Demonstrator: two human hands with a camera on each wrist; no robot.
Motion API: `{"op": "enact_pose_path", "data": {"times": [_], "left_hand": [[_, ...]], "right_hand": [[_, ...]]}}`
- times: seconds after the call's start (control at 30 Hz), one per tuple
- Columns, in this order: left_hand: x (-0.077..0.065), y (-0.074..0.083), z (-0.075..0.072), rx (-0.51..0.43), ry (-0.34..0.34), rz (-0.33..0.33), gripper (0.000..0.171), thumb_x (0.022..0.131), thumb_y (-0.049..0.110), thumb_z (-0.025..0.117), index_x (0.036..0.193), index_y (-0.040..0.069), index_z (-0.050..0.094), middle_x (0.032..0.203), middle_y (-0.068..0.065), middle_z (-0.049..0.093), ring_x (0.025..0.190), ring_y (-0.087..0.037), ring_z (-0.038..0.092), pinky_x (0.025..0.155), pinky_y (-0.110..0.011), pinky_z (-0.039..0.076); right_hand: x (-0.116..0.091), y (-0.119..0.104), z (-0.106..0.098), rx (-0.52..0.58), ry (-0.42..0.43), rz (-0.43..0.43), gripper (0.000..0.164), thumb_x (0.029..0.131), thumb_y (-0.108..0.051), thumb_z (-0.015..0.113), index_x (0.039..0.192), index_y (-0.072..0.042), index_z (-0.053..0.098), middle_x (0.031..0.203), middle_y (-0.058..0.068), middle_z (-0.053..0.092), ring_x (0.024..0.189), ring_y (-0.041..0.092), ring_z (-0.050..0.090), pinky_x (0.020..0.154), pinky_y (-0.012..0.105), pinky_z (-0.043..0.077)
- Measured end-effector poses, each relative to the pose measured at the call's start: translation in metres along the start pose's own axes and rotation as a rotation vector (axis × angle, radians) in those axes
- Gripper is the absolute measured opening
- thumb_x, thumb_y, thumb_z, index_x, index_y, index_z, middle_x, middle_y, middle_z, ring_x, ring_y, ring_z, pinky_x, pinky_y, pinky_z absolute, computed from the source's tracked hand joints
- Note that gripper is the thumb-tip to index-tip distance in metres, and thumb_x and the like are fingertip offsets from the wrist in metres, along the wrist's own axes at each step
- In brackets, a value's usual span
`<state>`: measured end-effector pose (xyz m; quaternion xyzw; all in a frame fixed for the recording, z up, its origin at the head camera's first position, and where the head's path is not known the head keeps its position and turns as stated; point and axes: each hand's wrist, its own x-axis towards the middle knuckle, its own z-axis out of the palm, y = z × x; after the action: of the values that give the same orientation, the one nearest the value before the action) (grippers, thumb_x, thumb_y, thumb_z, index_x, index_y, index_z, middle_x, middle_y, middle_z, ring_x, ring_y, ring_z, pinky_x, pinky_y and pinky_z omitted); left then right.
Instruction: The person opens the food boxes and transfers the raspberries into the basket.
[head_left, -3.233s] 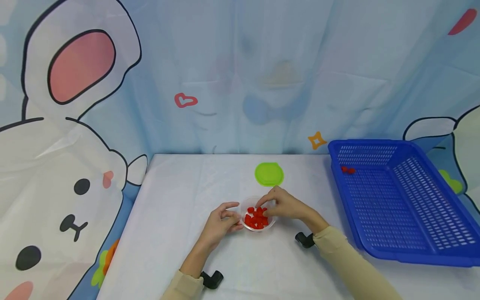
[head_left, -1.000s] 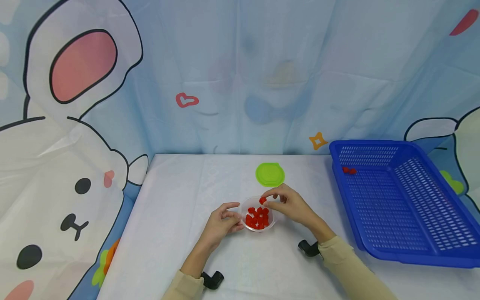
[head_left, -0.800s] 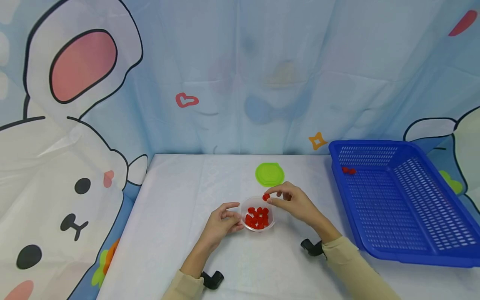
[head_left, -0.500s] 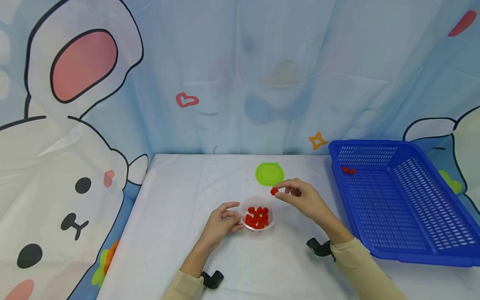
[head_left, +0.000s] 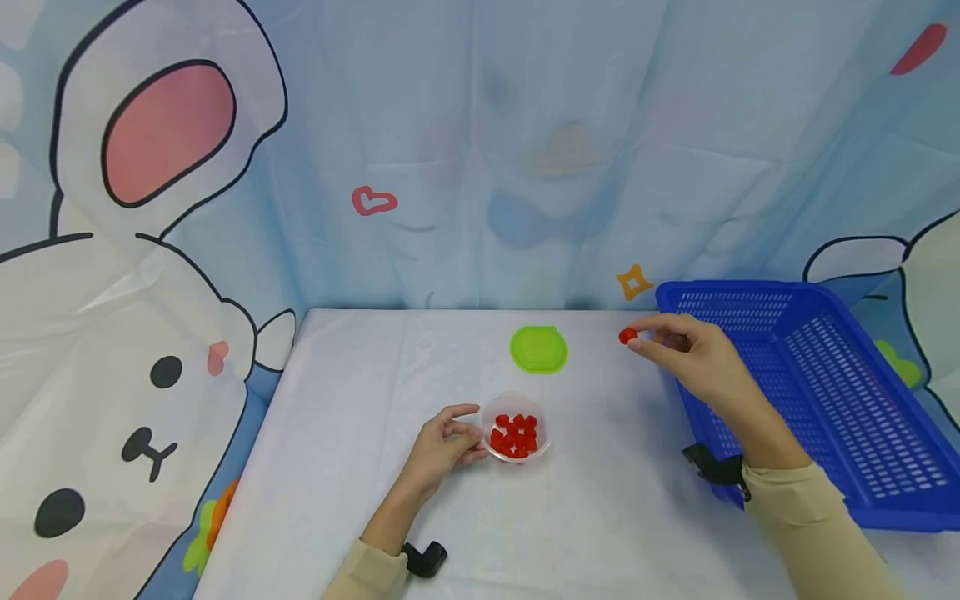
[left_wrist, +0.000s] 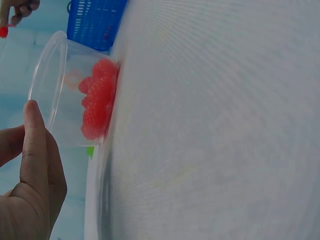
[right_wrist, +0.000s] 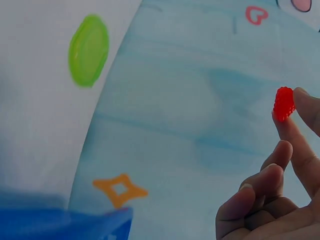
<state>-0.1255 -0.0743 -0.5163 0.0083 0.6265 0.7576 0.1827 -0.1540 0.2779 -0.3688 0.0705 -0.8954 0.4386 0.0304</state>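
Note:
A clear plastic cup (head_left: 495,408) holds several red raspberries (head_left: 513,436), with its open side up. My left hand (head_left: 450,442) is at the cup's left side; the left wrist view shows an almost straight finger (left_wrist: 35,150) touching the rim from outside. Beside the basket's left edge, my right hand (head_left: 690,350) pinches one raspberry (head_left: 628,335) between thumb and fingertip. That raspberry (right_wrist: 284,103) stands out beyond the fingers in the right wrist view, while the other fingers stay curled. Part of the basket is hidden by my right hand and forearm.
The blue perforated basket (head_left: 825,521) stands at the table's right. A flat green lid (head_left: 538,350) lies behind the cup on the white table (head_left: 375,367). Behind it hangs a blue cartoon-print curtain (head_left: 450,267). Black wrist cameras (head_left: 425,559) sit on both wrists.
My right hand took a raspberry out of the cup and carried it right and back to the basket's edge, now covering the two raspberries seen there. The left hand and cup stay put.

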Motion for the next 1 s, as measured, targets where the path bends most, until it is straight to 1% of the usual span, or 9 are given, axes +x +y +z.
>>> {"op": "enact_pose_path", "data": {"times": [0.07,0.2,0.43,0.47,0.57,0.63,0.7,0.9,1.0], "left_hand": [[0.0,0.0,0.0,-0.002,0.0,-0.001,0.045,0.095,0.001,0.067,0.137,-0.002,0.052,0.097,-0.014,0.064,0.084,-0.02,0.068,0.082,-0.038,0.061],[0.0,0.0,-0.001,-0.008,-0.003,0.002,0.045,0.095,0.001,0.067,0.137,-0.002,0.052,0.097,-0.014,0.064,0.084,-0.02,0.068,0.082,-0.038,0.061],[0.0,0.0,0.0,0.002,-0.001,0.002,0.045,0.095,0.001,0.067,0.137,-0.001,0.052,0.097,-0.014,0.063,0.084,-0.02,0.068,0.081,-0.037,0.061],[0.0,0.0,0.0,0.004,-0.001,0.001,0.045,0.095,0.001,0.067,0.137,-0.001,0.052,0.097,-0.013,0.063,0.084,-0.02,0.068,0.081,-0.037,0.061],[-0.001,0.001,-0.001,0.011,0.001,0.003,0.044,0.095,0.002,0.067,0.137,-0.001,0.053,0.097,-0.013,0.063,0.083,-0.02,0.068,0.081,-0.037,0.061],[-0.001,0.001,-0.001,0.013,0.001,0.005,0.044,0.096,0.002,0.067,0.137,-0.001,0.053,0.097,-0.013,0.063,0.083,-0.02,0.068,0.081,-0.037,0.061],[-0.001,0.001,-0.001,0.014,0.001,0.005,0.044,0.096,0.002,0.067,0.137,-0.001,0.052,0.097,-0.013,0.063,0.083,-0.02,0.068,0.082,-0.037,0.061],[0.0,0.001,-0.001,0.016,-0.002,0.011,0.044,0.096,0.003,0.067,0.137,-0.002,0.052,0.097,-0.013,0.064,0.083,-0.02,0.068,0.082,-0.038,0.061],[0.0,0.0,-0.002,0.017,-0.005,0.015,0.044,0.096,0.004,0.067,0.137,-0.002,0.052,0.096,-0.013,0.064,0.083,-0.021,0.068,0.082,-0.037,0.061]], "right_hand": [[0.003,0.006,-0.011,-0.018,0.005,0.05,0.043,0.095,-0.044,0.068,0.124,-0.013,0.068,0.076,0.011,0.044,0.062,0.025,0.039,0.049,0.035,0.034],[0.013,0.025,-0.033,-0.067,0.039,0.139,0.056,0.093,-0.055,0.064,0.13,-0.014,0.064,0.089,0.014,0.049,0.074,0.028,0.04,0.054,0.037,0.034],[0.034,0.087,-0.06,-0.065,0.141,0.273,0.069,0.092,-0.064,0.059,0.137,-0.011,0.058,0.116,0.012,0.047,0.1,0.031,0.039,0.071,0.044,0.035],[0.037,0.097,-0.063,-0.053,0.155,0.294,0.071,0.092,-0.063,0.059,0.138,-0.01,0.057,0.119,0.013,0.046,0.102,0.033,0.038,0.072,0.047,0.036],[0.043,0.122,-0.068,0.007,0.174,0.361,0.074,0.093,-0.061,0.059,0.143,-0.007,0.054,0.14,0.023,0.04,0.123,0.043,0.036,0.091,0.06,0.04],[0.045,0.136,-0.07,0.039,0.176,0.402,0.075,0.093,-0.06,0.059,0.145,-0.005,0.051,0.153,0.026,0.03,0.135,0.048,0.028,0.103,0.069,0.033],[0.048,0.148,-0.071,0.065,0.174,0.441,0.076,0.094,-0.059,0.059,0.146,-0.003,0.049,0.159,0.027,0.021,0.141,0.051,0.02,0.108,0.073,0.024],[0.055,0.181,-0.068,0.051,0.191,0.501,0.072,0.098,-0.052,0.057,0.143,0.004,0.048,0.159,0.028,0.019,0.144,0.052,0.015,0.11,0.073,0.021],[0.057,0.195,-0.068,0.027,0.173,0.523,0.067,0.101,-0.045,0.056,0.141,0.008,0.047,0.158,0.031,0.018,0.143,0.054,0.014,0.109,0.074,0.02]]}}
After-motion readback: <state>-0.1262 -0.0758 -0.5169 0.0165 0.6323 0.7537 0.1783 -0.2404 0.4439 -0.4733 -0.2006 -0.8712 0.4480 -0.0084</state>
